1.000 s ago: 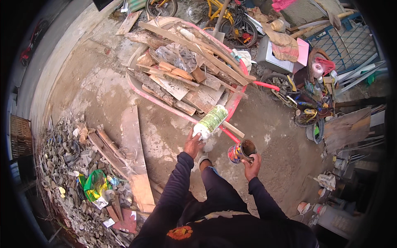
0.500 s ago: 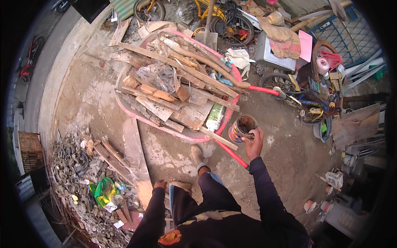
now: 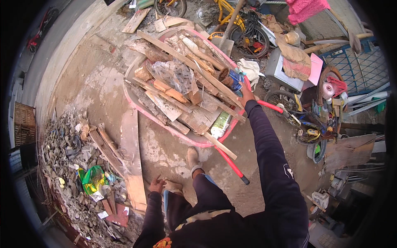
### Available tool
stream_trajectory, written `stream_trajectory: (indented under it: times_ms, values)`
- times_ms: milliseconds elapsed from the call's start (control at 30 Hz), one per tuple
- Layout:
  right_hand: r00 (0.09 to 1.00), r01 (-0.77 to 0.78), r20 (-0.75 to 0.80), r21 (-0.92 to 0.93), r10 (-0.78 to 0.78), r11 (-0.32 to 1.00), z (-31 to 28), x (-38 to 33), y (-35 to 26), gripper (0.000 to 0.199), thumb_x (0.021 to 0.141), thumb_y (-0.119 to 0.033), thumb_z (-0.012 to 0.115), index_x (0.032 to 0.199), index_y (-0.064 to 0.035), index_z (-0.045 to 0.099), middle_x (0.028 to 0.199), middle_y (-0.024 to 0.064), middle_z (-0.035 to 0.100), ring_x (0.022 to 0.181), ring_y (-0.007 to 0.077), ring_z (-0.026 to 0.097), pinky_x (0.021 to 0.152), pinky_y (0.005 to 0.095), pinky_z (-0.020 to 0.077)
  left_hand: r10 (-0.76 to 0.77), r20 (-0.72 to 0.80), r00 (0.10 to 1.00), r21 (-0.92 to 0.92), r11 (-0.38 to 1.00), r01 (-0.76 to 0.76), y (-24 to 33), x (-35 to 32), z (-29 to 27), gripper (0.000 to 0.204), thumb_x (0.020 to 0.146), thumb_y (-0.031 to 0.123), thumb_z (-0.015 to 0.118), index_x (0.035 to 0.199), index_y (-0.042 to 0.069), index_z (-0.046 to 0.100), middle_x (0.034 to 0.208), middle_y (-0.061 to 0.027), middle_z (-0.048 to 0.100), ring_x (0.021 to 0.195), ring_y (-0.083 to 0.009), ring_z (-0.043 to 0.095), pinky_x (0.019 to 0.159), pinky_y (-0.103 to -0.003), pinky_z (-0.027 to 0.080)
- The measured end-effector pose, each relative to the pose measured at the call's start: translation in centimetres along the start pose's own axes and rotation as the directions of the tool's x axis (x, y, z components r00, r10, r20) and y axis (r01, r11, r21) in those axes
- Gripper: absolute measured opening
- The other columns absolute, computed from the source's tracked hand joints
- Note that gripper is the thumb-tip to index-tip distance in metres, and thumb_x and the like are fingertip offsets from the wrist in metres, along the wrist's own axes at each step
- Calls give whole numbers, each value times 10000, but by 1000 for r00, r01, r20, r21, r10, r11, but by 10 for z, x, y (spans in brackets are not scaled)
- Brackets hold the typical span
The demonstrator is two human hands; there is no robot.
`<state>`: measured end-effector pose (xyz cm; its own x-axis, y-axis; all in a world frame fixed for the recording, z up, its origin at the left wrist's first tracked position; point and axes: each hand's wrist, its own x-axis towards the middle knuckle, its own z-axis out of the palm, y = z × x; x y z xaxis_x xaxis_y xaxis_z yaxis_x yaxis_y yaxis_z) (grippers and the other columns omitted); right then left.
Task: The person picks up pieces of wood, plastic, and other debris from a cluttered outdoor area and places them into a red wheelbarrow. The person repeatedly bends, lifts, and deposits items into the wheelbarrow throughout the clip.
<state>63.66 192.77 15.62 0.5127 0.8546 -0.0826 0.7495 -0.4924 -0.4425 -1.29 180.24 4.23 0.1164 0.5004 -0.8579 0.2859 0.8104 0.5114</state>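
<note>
Blue-labelled cylindrical can (image 3: 236, 79) clasped in right hand (image 3: 247, 94), seemingly being loaded into pink-rimmed metal wheelbarrow (image 3: 198, 144), release probably required next; left hand (image 3: 157, 184) splayed.

Two hands (image 3: 157, 184), one can (image 3: 235, 80), one wheelbarrow (image 3: 201, 144) — two red handles (image 3: 232, 165), one green-and-white container (image 3: 221, 124).

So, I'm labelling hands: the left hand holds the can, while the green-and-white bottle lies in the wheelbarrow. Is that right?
Not quite: the head view shows the right hand holding the can. The green-and-white bottle lies in the wheelbarrow.
</note>
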Motion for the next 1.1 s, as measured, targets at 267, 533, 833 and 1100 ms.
stream_trajectory:
  times_ms: [267,533,833,1100]
  values:
    - [920,-381,202,256,337,888,111,-250,-59,162,757,-98,716,864,-41,609,739,115,669,664,210,656,636,333,511,-163,-221,961,-381,922,69,-94,-65,-102,545,832,56,613,1345,112,440,997,-168,616,787,-275,661,578,-378,545]
    - [718,-400,634,38,287,916,182,-300,-142,163,714,-144,752,771,-42,639,660,80,657,530,177,621,501,330,498,-436,-210,875,-764,631,131,-229,-127,-157,626,787,-36,583,1371,49,372,885,-174,630,722,-327,657,521,-410,520]
    - [690,-395,705,177,163,902,242,-283,-287,352,944,-344,518,765,-51,599,522,44,492,379,174,476,355,303,410,-302,-579,758,-331,936,120,-202,-149,-290,387,586,84,797,961,82,701,794,-75,675,652,-136,641,582,-291,526]
    - [518,-291,849,58,106,955,306,-241,-425,391,933,-333,435,745,-25,585,490,69,464,349,215,450,348,357,414,-463,-513,723,-717,694,-64,-245,-188,-316,203,681,37,779,863,75,699,785,-61,697,664,-129,638,619,-271,518]
